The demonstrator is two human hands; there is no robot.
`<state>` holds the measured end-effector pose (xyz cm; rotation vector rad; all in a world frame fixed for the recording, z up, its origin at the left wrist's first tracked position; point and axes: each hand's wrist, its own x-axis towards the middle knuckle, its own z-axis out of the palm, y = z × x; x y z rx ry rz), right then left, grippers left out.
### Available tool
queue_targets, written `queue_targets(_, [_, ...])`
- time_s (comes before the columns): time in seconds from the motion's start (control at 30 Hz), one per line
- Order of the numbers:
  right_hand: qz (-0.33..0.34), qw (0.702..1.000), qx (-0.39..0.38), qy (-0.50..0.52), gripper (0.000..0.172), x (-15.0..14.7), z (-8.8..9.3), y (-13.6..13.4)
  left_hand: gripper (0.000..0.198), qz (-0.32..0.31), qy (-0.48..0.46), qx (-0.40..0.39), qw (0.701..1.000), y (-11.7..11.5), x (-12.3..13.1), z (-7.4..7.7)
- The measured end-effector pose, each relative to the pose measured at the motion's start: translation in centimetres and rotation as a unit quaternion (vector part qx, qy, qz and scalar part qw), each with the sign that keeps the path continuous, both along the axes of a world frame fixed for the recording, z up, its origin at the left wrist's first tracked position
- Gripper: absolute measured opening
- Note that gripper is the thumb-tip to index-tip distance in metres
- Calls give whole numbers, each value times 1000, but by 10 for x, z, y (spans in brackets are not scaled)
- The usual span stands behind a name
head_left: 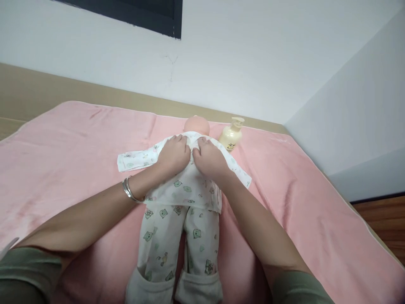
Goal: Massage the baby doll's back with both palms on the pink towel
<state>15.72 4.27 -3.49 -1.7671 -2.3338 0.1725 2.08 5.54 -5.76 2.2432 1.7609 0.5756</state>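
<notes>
A baby doll (196,125) lies on its back on a pink blanket (63,156), head away from me, dressed in a white top and trousers printed with small green animals (182,198). My left hand (173,154) and my right hand (210,158) rest side by side on the doll's chest, fingers curled and pinching the collar of the top near the neck. A silver bangle sits on my left wrist (129,190). The doll's sleeves spread out to both sides.
A cream-coloured pump bottle (231,135) lies on the blanket just right of the doll's head. The blanket covers a bed with a wooden frame (38,90) against a white wall. Wooden floor (382,219) shows at the right.
</notes>
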Motion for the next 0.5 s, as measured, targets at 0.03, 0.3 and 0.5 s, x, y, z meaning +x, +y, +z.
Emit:
queue_targets(0.03, [-16, 1000, -2, 16, 45, 3, 0, 6, 46, -13, 16, 20, 1000, -5, 3, -2])
queue_targets(0.3, [-6, 1000, 7, -6, 59, 6, -12, 13, 45, -8, -22, -2, 1000, -20, 8, 10])
queue_targets(0.5, [25, 998, -17, -48, 61, 2, 5, -7, 44, 56, -105, -48, 992, -4, -3, 11])
